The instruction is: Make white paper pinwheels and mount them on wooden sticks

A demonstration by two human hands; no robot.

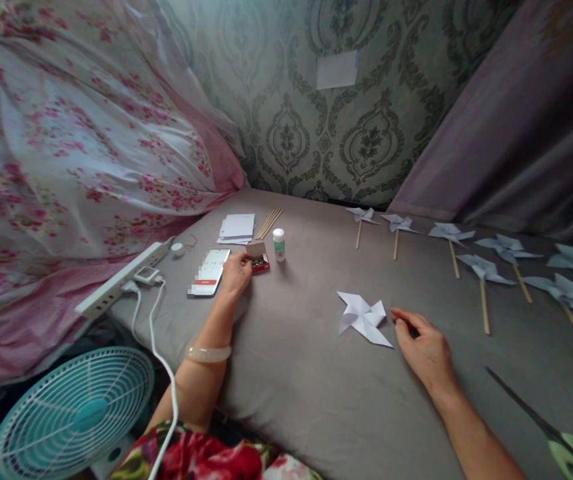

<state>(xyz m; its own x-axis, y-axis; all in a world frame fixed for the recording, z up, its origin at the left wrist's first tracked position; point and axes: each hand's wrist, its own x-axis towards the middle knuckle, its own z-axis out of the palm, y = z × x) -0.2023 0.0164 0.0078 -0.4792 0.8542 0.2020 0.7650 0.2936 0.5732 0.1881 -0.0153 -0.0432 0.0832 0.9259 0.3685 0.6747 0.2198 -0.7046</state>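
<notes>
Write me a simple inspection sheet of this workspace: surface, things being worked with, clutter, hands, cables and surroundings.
Surface: grey cloth, lightly creased.
Job's things: loose paper pinwheel without a stick; pinwheels on sticks; paper stack; wooden sticks; white-capped bottle; open red box; scissors.
Clutter: phone.
Hands: left hand at the red box, grip unclear; right hand beside the loose pinwheel, fingers curled.
Cables: white cable near the power strip.
Surroundings: fan, patterned wall, floral fabric.
</notes>
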